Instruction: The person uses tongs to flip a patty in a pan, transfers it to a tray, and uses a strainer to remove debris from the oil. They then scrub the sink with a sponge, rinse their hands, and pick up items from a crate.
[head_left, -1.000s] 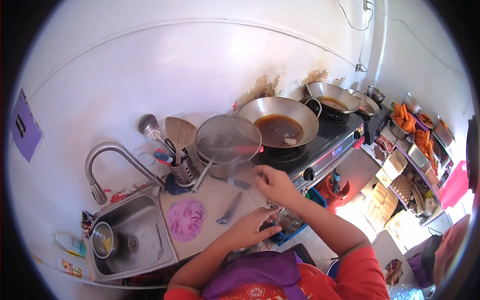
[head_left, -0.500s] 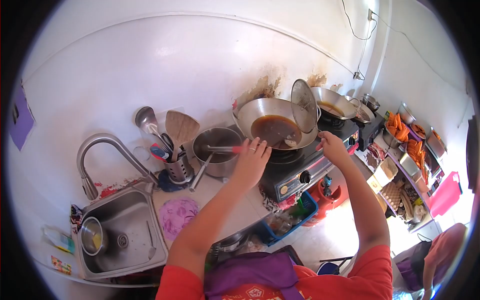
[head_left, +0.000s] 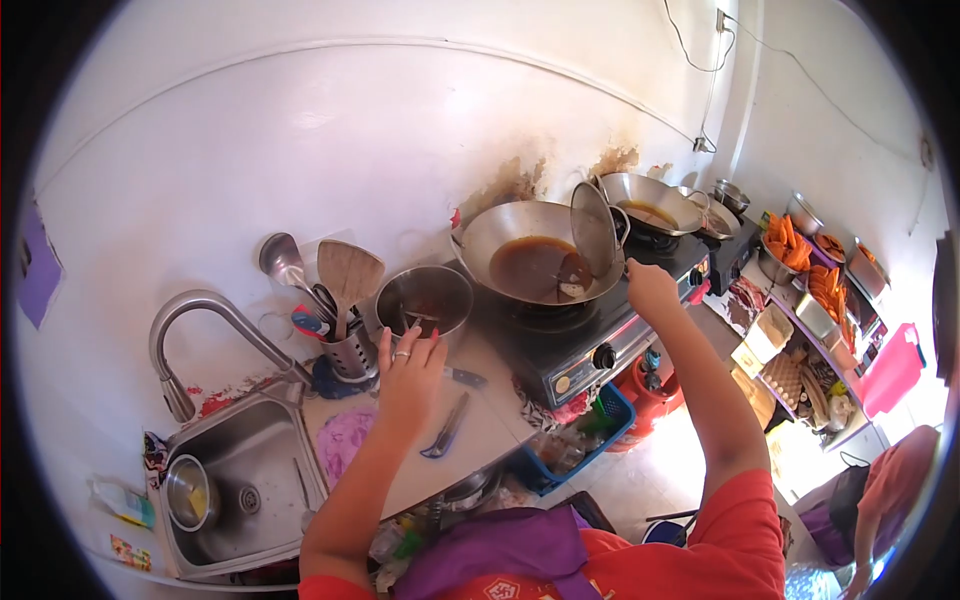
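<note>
My left hand (head_left: 408, 372) is at the near rim of a deep metal pot (head_left: 462, 325), fingers apart over a thin metal utensil handle (head_left: 418, 320); the fingers partly hide the handle. My right hand (head_left: 652, 287) is closed at the near right edge of a large wok (head_left: 485, 225). It grips the handle of a round mesh skimmer (head_left: 592, 230), which stands tilted up on the wok's right side. Brown liquid (head_left: 525, 265) fills the wok's bottom, with a small pale piece (head_left: 572, 289) near the skimmer.
Two knives, one with a dark handle (head_left: 445, 428), lie on the counter (head_left: 490, 430). A utensil holder (head_left: 352, 355), faucet (head_left: 195, 300) and sink (head_left: 255, 540) are left. Further woks (head_left: 690, 215) stand on the stove (head_left: 585, 355). Another person (head_left: 880, 490) is at far right.
My left hand has moved left and down from between the pot and wok to the pot's near rim, uncovering the knives. The right hand keeps hold of the skimmer. The view has shifted slightly.
</note>
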